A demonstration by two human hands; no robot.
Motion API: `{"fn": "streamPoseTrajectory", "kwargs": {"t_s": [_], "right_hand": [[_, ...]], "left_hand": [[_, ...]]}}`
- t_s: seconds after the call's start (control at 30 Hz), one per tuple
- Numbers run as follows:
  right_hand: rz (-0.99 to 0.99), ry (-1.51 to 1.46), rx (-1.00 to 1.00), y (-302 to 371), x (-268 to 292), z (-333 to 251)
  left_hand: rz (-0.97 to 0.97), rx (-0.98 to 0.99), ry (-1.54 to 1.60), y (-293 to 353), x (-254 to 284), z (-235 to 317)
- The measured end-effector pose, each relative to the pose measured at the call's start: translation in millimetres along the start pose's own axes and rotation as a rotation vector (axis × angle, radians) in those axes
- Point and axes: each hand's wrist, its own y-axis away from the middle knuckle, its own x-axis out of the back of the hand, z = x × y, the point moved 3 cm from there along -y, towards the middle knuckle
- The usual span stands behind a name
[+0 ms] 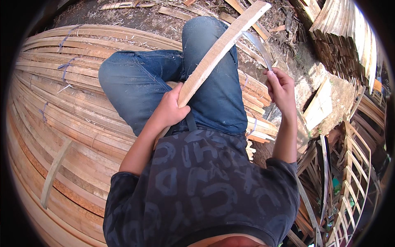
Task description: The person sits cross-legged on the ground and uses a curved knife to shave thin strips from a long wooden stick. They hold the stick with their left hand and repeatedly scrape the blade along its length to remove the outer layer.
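Note:
My left hand point(170, 109) grips the near end of a long pale wooden slat point(222, 45), which slants up and away over my blue-jeaned knee toward the upper right. In my right hand point(282, 88) is the handle of a curved metal blade point(258, 47). The blade arcs up and to the left, and its far end meets the slat's right edge near the top. I am sitting, one leg bent across my lap, and the slat rests over my thigh.
Bundles of long curved wooden strips point(61, 103), tied with thin bands, spread out on the left beneath me. Stacked cut slats point(341, 37) stand at the upper right. Slatted wooden frames point(354, 173) lie at the lower right. Shavings and offcuts point(173, 12) litter the ground ahead.

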Motion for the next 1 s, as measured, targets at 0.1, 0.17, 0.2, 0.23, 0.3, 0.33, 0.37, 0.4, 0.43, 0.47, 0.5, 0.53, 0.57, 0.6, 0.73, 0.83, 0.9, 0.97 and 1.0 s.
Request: {"fn": "streamPoseTrajectory", "kwargs": {"t_s": [0.1, 0.17, 0.2, 0.23, 0.3, 0.33, 0.37, 0.4, 0.43, 0.47, 0.5, 0.53, 0.57, 0.6, 0.73, 0.83, 0.9, 0.97, 1.0], "right_hand": [[-0.245, 0.173, 0.114, 14, -59, 5], [-0.228, 0.207, 0.203, 9, -64, 9], [-0.247, 0.177, 0.118, 1, -55, 9], [-0.255, 0.221, 0.13, -6, -50, 6], [-0.229, 0.358, 0.208, -9, -46, -12], [-0.217, 0.323, 0.2, -10, -44, -10], [-0.206, 0.292, 0.194, -12, -39, -7], [-0.195, 0.261, 0.188, -15, -36, -7], [-0.178, 0.314, 0.178, -13, -32, -8], [-0.115, 0.351, 0.244, -12, -31, -9], [-0.051, 0.387, 0.309, -10, -29, -8], [0.014, 0.422, 0.374, -9, -26, -7], [0.237, 0.278, 0.314, -22, 5, 2], [0.467, 0.139, 0.25, -33, 45, 12], [0.395, 0.093, 0.137, -12, 69, -4], [0.117, 0.246, 0.171, 5, 7, -4], [-0.11, 0.364, 0.172, 12, -37, -15], [-0.182, 0.397, 0.159, 10, -58, -21], [-0.203, 0.431, 0.157, 5, -62, -20]], "left_hand": [[0.064, -0.063, 0.03, 2, -2, -5], [0.016, -0.017, 0.025, 2, -1, -1], [-0.007, 0.007, 0.021, 2, 0, 0], [-0.007, 0.013, 0.011, 2, 2, -1], [0.001, 0.015, 0.006, -1, 1, 0], [0.003, 0.022, 0.016, 0, 1, 0], [0.008, 0.026, 0.028, 1, 0, 0], [0.012, 0.03, 0.041, 1, 0, 0], [-0.009, 0.042, 0.021, 0, 0, 2], [-0.033, 0.059, -0.002, 0, 1, 3], [-0.058, 0.077, -0.024, 1, 1, 3], [-0.039, 0.06, -0.009, 2, 2, 1], [-0.02, 0.045, 0.005, 5, 2, 0], [-0.008, 0.019, 0.023, 4, 2, -2], [0.06, -0.033, 0.004, 0, 0, -13], [-0.066, 0.074, -0.015, -3, 1, 2], [0.001, 0.01, 0.004, -2, -4, -3], [0.017, 0.008, 0.022, 2, -2, -4], [0.001, 0.025, 0.034, 2, 0, -1]]}}
